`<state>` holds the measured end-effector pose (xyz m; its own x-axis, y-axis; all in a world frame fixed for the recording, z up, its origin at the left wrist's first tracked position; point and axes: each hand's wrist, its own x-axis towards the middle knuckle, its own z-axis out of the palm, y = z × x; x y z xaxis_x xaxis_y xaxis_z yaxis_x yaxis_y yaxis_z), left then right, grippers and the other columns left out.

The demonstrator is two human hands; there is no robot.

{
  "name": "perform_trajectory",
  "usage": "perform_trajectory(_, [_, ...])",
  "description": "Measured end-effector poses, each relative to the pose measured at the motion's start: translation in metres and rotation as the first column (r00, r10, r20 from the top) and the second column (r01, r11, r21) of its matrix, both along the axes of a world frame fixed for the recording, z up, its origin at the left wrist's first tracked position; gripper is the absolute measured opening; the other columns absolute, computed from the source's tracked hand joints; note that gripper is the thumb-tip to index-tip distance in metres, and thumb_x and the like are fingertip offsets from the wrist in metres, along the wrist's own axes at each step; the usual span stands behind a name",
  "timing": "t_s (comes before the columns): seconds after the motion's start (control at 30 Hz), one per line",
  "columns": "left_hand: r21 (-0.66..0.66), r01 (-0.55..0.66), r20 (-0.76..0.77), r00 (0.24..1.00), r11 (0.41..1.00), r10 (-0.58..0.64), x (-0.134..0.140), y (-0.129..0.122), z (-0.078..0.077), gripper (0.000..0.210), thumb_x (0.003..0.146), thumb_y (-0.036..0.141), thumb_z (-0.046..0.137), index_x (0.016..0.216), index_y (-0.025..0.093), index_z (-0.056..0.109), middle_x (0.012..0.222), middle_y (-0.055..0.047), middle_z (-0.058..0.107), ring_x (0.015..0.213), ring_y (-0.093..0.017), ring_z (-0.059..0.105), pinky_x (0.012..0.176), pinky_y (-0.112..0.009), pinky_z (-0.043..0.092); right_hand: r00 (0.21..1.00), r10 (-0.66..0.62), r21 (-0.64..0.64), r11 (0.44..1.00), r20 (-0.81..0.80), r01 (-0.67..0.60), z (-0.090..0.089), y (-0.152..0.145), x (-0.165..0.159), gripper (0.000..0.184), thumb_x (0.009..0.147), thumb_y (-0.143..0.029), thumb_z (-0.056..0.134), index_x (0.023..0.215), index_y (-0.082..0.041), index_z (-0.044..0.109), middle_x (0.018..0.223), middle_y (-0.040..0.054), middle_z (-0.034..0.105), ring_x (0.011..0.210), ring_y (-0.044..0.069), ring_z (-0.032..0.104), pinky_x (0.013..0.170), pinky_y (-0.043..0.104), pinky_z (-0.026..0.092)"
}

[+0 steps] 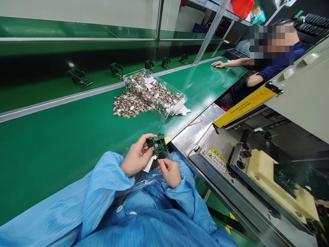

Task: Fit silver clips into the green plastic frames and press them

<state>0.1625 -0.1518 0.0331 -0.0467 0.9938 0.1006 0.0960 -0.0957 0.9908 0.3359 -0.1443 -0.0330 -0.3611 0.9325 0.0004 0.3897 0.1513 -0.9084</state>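
My left hand (138, 155) is closed round a dark green plastic frame-like part (159, 144), holding it up over my lap near the table's front edge. A white sheet with rows of lines (150, 163) hangs below that hand's fingers, apparently gripped along with the part. Just under the part's lower edge, my right hand (170, 171) is pinched, thumb against fingertip. Whatever those fingertips hold is too small to make out. Clear plastic film (140, 183) lies across my lap beneath both hands.
A clear tray of small metal pieces (164, 92) stands on the green table (64, 147), beside a loose heap (130, 104). Several green parts (79, 78) line the belt behind. At right is a machine with a warning label (217, 159). A co-worker's hand (218, 64) rests farther along.
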Motion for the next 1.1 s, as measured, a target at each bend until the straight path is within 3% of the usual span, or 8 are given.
perform_trajectory(0.2, [0.012,0.028,0.029,0.999,1.0,-0.028,-0.003,0.001,-0.004,0.038,0.088,0.024,0.054,0.125,0.019,0.047,0.084,-0.002,0.064,0.077,-0.014,0.063,0.07,-0.022,0.049,0.992,0.04,-0.055,0.998,0.117,-0.034,0.005,0.001,-0.001,0.027,0.088,-0.03,0.051,0.064,-0.021,0.061,0.053,0.0,0.06,0.044,0.015,0.054,0.047,0.026,0.04])
perform_trajectory(0.37, [0.01,0.05,0.126,0.991,0.999,-0.051,-0.004,0.001,-0.006,0.037,0.089,0.023,0.052,0.125,0.019,0.045,0.094,-0.005,0.064,0.089,-0.015,0.064,0.076,-0.023,0.051,0.988,0.021,-0.143,0.99,0.152,0.001,0.012,0.001,0.006,0.01,0.082,-0.029,0.056,0.077,-0.021,0.058,0.051,-0.0024,0.059,0.04,0.015,0.055,0.044,0.025,0.043])
perform_trajectory(0.43, [0.013,0.036,0.174,0.984,0.999,-0.038,-0.005,-0.002,-0.006,0.037,0.089,0.024,0.054,0.124,0.02,0.045,0.097,-0.005,0.064,0.092,-0.015,0.063,0.081,-0.025,0.051,0.995,-0.007,-0.162,0.987,0.1,0.023,0.025,0.001,0.01,0.015,0.084,-0.035,0.056,0.077,-0.021,0.055,0.056,-0.0011,0.062,0.044,0.016,0.06,0.045,0.025,0.046])
perform_trajectory(0.57, [0.001,-0.002,0.216,0.976,1.0,0.002,-0.005,-0.012,-0.006,0.038,0.09,0.025,0.053,0.126,0.021,0.043,0.1,-0.006,0.063,0.095,-0.016,0.063,0.083,-0.026,0.051,0.98,-0.098,-0.187,0.98,-0.171,0.066,0.065,-0.001,0.013,0.024,0.084,-0.043,0.064,0.082,-0.02,0.059,0.067,0.0034,0.069,0.059,0.019,0.067,0.057,0.028,0.054])
perform_trajectory(0.73, [-0.023,0.035,0.257,0.966,0.999,-0.028,-0.003,-0.018,-0.004,0.036,0.091,0.027,0.051,0.125,0.021,0.042,0.107,-0.008,0.064,0.096,-0.017,0.064,0.082,-0.027,0.051,0.959,-0.061,-0.067,0.997,-0.277,0.044,0.097,-0.004,0.002,0.018,0.09,-0.035,0.06,0.094,-0.019,0.065,0.075,0.0048,0.071,0.069,0.02,0.069,0.067,0.031,0.055])
perform_trajectory(0.83, [-0.016,0.027,0.254,0.967,0.999,-0.022,-0.002,-0.018,-0.003,0.036,0.091,0.028,0.051,0.124,0.021,0.042,0.106,-0.007,0.064,0.096,-0.017,0.064,0.082,-0.027,0.051,0.965,-0.06,0.104,0.991,-0.256,0.089,0.095,0.0,-0.011,0.009,0.088,-0.025,0.06,0.09,-0.021,0.067,0.081,0.0041,0.068,0.075,0.019,0.066,0.069,0.031,0.052])
perform_trajectory(0.93, [0.005,0.022,0.251,0.968,1.0,-0.022,-0.002,-0.017,-0.003,0.034,0.091,0.026,0.051,0.123,0.021,0.043,0.11,-0.008,0.064,0.099,-0.017,0.063,0.084,-0.027,0.051,0.97,-0.065,0.305,0.942,-0.235,0.137,0.09,0.005,-0.024,0.008,0.083,-0.018,0.062,0.084,-0.022,0.069,0.092,0.0054,0.063,0.087,0.02,0.06,0.075,0.032,0.05])
perform_trajectory(1.1, [0.038,0.027,0.231,0.972,0.999,-0.035,-0.002,-0.018,-0.004,0.032,0.092,0.024,0.05,0.123,0.022,0.044,0.115,-0.008,0.064,0.11,-0.018,0.061,0.091,-0.029,0.05,0.982,-0.114,0.361,0.918,-0.152,0.162,0.088,0.007,-0.038,0.008,0.08,-0.016,0.064,0.081,-0.021,0.07,0.106,0.0083,0.057,0.105,0.024,0.054,0.092,0.04,0.043])
